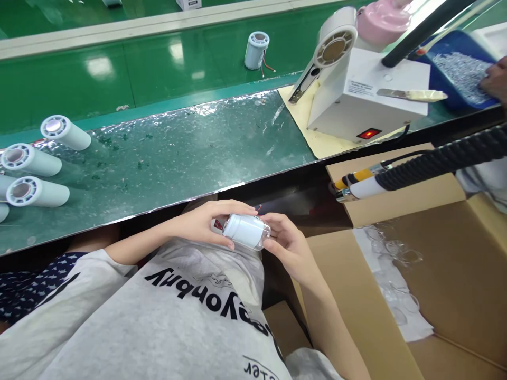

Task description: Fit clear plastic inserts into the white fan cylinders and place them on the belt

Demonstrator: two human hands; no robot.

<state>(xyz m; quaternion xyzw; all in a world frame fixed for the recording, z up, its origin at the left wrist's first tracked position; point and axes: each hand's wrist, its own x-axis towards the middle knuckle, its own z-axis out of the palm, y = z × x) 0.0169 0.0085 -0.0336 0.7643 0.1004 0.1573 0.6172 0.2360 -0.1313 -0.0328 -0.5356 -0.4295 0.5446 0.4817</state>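
A pale blue cylinder (242, 230) lies sideways between my hands, close to my shirt and below the bench edge. A clear plastic cover (261, 238) surrounds its right end. My left hand (212, 224) is closed on the left end, thumb below and fingers above. Some dark red shows inside that end, partly hidden by the hand. My right hand (287, 245) is curled around the clear cover's right side, with thumb and fingertips against it. A thin wire tip (259, 208) sticks up just behind the cylinder.
Several pale blue cylinders (37, 191) lie on the bench (190, 153) at left. Another cylinder (255, 51) with wires stands behind. A white box (368, 92) has a lit red switch. Clear parts lie in a cardboard box (455, 264). Another person's hand (495, 79) touches a blue tray (447, 42).
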